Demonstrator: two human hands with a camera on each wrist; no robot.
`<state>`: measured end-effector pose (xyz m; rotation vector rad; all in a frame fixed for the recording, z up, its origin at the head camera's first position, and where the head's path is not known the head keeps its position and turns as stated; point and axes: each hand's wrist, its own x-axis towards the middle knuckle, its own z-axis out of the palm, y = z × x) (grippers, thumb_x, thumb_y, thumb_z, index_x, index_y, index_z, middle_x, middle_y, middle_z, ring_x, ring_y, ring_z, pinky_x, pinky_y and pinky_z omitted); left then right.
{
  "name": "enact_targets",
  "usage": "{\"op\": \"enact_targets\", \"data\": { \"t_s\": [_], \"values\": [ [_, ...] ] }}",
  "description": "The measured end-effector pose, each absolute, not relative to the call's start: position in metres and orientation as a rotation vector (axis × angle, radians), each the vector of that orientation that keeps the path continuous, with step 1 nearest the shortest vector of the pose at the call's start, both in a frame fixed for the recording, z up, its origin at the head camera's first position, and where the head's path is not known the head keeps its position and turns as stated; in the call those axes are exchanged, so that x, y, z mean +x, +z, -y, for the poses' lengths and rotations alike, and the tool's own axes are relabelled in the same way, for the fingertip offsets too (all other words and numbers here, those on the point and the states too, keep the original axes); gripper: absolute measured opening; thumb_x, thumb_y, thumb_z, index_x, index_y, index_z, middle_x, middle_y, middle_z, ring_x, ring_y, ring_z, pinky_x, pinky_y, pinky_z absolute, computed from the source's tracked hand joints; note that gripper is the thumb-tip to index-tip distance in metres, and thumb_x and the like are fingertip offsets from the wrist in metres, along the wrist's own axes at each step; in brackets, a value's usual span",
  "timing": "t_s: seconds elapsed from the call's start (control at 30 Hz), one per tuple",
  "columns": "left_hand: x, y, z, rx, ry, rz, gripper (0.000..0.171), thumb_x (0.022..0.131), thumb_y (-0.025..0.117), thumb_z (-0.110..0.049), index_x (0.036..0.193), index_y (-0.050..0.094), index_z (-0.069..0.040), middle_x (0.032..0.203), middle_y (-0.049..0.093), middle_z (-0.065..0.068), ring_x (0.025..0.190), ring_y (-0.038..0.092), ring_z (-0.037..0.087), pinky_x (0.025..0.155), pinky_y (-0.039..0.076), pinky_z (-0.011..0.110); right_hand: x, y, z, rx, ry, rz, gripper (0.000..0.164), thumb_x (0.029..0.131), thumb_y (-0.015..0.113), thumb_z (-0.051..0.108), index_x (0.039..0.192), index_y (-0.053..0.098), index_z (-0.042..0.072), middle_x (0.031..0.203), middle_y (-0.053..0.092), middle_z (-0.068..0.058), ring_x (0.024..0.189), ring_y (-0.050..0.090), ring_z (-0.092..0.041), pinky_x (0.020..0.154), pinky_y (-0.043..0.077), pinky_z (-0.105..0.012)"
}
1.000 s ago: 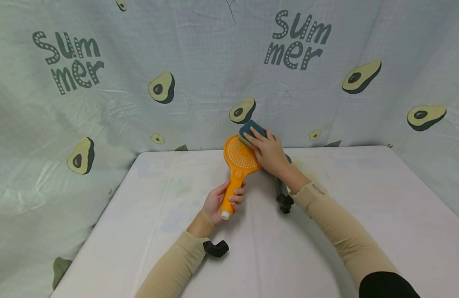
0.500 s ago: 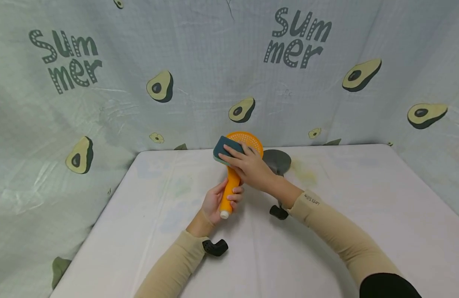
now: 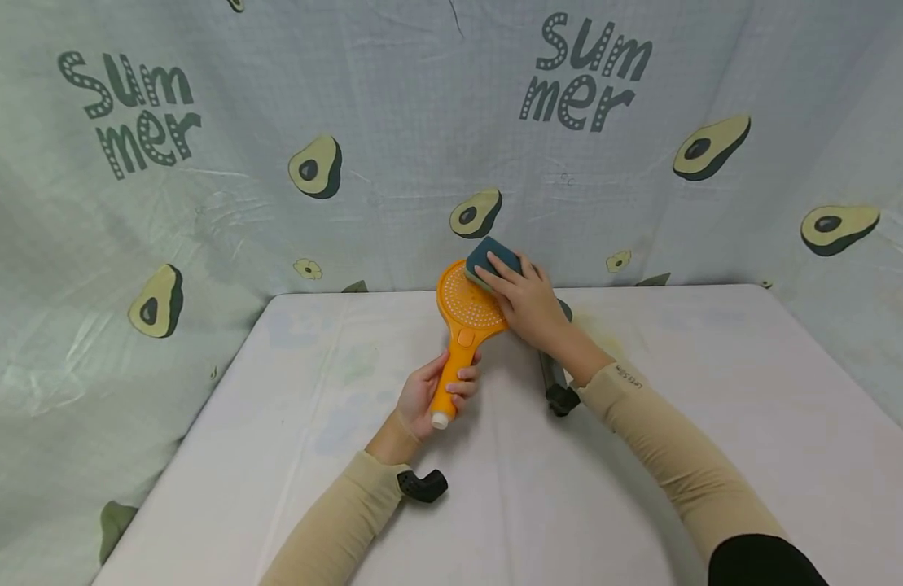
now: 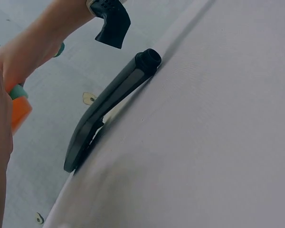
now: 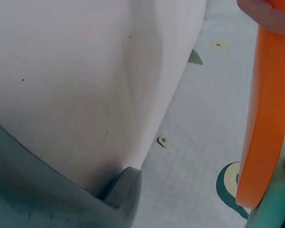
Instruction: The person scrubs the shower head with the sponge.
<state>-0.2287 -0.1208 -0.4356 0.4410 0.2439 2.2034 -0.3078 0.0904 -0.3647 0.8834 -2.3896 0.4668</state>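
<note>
My left hand (image 3: 419, 396) grips the handle of an orange shower head (image 3: 471, 305), its white-tipped end pointing down toward me and its perforated face turned up. A two-tone sponge (image 3: 489, 254), dark blue on top and green below, is held in my right hand (image 3: 535, 308) against the upper right rim of that face. In the right wrist view the orange shower head (image 5: 266, 114) appears edge-on, with the sponge's green layer (image 5: 270, 206) touching its end. Under my right wrist lies a dark grey shower head (image 3: 552, 370), partly hidden by the hand; the left wrist view shows its side (image 4: 107, 102).
A white-covered table (image 3: 363, 342) spreads beneath both hands. Behind it hangs a pale cloth (image 3: 392, 146) printed with avocados and lettering, meeting the table's back edge. A black wrist camera (image 3: 423, 486) juts from my left sleeve.
The sponge in my right hand swept left and down across the orange face, then back to its upper right rim. My left hand keeps its hold nearly in place.
</note>
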Motion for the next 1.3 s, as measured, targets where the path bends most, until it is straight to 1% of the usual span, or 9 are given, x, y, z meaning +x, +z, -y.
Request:
{"op": "enact_targets", "data": {
  "t_s": [0.13, 0.27, 0.37, 0.53, 0.67, 0.77, 0.9, 1.03, 1.3],
  "values": [
    [-0.228, -0.436, 0.122, 0.434, 2.209, -0.248, 0.041, 0.113, 0.029, -0.036, 0.134, 0.041, -0.003, 0.095, 0.049, 0.006, 0.073, 0.051, 0.01, 0.07, 0.054, 0.02, -0.306, -0.366, -0.089, 0.849, 0.477, 2.396, 0.041, 0.101, 0.064, 0.01, 0.143, 0.062, 0.011, 0.152, 0.05, -0.015, 0.137, 0.039, -0.055, 0.109, 0.034, -0.067],
    [-0.228, -0.436, 0.123, 0.449, 2.224, -0.258, 0.045, 0.113, 0.022, -0.038, 0.134, 0.043, -0.003, 0.095, 0.049, 0.005, 0.073, 0.051, 0.009, 0.071, 0.054, 0.02, -0.296, -0.369, -0.082, 0.932, 0.474, 2.365, 0.041, 0.1, 0.066, 0.01, 0.141, 0.064, 0.011, 0.149, 0.052, -0.015, 0.136, 0.043, -0.053, 0.107, 0.037, -0.067],
    [-0.228, -0.436, 0.123, 0.457, 2.231, -0.258, 0.046, 0.113, 0.021, -0.038, 0.134, 0.043, -0.003, 0.096, 0.048, 0.006, 0.073, 0.051, 0.009, 0.071, 0.054, 0.019, -0.286, -0.372, -0.077, 0.998, 0.504, 2.365, 0.042, 0.1, 0.067, 0.008, 0.141, 0.063, 0.012, 0.149, 0.053, -0.015, 0.137, 0.042, -0.053, 0.106, 0.037, -0.069],
    [-0.229, -0.435, 0.123, 0.457, 2.241, -0.239, 0.044, 0.114, 0.024, -0.037, 0.135, 0.041, -0.003, 0.095, 0.047, 0.006, 0.073, 0.05, 0.01, 0.071, 0.055, 0.02, -0.274, -0.376, -0.074, 1.112, 0.518, 2.353, 0.045, 0.098, 0.069, 0.007, 0.142, 0.062, 0.013, 0.149, 0.053, -0.014, 0.136, 0.041, -0.056, 0.106, 0.036, -0.072],
    [-0.229, -0.434, 0.123, 0.452, 2.251, -0.229, 0.041, 0.114, 0.029, -0.035, 0.134, 0.04, -0.002, 0.095, 0.047, 0.006, 0.073, 0.05, 0.011, 0.071, 0.055, 0.019, -0.276, -0.377, -0.082, 1.158, 0.459, 2.311, 0.048, 0.095, 0.072, 0.006, 0.142, 0.062, 0.013, 0.148, 0.054, -0.014, 0.134, 0.043, -0.056, 0.106, 0.037, -0.07],
    [-0.229, -0.434, 0.123, 0.443, 2.256, -0.223, 0.039, 0.113, 0.033, -0.034, 0.134, 0.04, -0.002, 0.095, 0.048, 0.007, 0.074, 0.051, 0.011, 0.071, 0.055, 0.02, -0.284, -0.378, -0.092, 1.119, 0.434, 2.307, 0.048, 0.095, 0.072, 0.005, 0.142, 0.062, 0.012, 0.148, 0.054, -0.015, 0.134, 0.044, -0.055, 0.105, 0.038, -0.069],
    [-0.228, -0.435, 0.124, 0.438, 2.258, -0.212, 0.038, 0.114, 0.032, -0.033, 0.133, 0.04, -0.001, 0.095, 0.048, 0.006, 0.074, 0.05, 0.011, 0.072, 0.054, 0.02, -0.294, -0.379, -0.104, 0.995, 0.466, 2.344, 0.045, 0.097, 0.069, 0.004, 0.141, 0.062, 0.009, 0.149, 0.052, -0.017, 0.135, 0.043, -0.056, 0.105, 0.038, -0.069],
    [-0.229, -0.436, 0.126, 0.434, 2.258, -0.206, 0.038, 0.113, 0.032, -0.033, 0.132, 0.04, -0.001, 0.095, 0.048, 0.006, 0.074, 0.05, 0.01, 0.071, 0.054, 0.02, -0.293, -0.379, -0.107, 0.932, 0.506, 2.362, 0.045, 0.097, 0.069, 0.003, 0.141, 0.063, 0.008, 0.149, 0.051, -0.018, 0.135, 0.041, -0.058, 0.106, 0.036, -0.071],
    [-0.232, -0.433, 0.128, 0.425, 2.27, -0.202, 0.039, 0.113, 0.031, -0.034, 0.132, 0.041, -0.001, 0.094, 0.048, 0.007, 0.073, 0.05, 0.011, 0.07, 0.054, 0.02, -0.279, -0.384, -0.096, 1.112, 0.52, 2.27, 0.044, 0.095, 0.072, 0.006, 0.138, 0.066, 0.009, 0.144, 0.057, -0.018, 0.134, 0.043, -0.056, 0.101, 0.039, -0.072]
  ]
}}
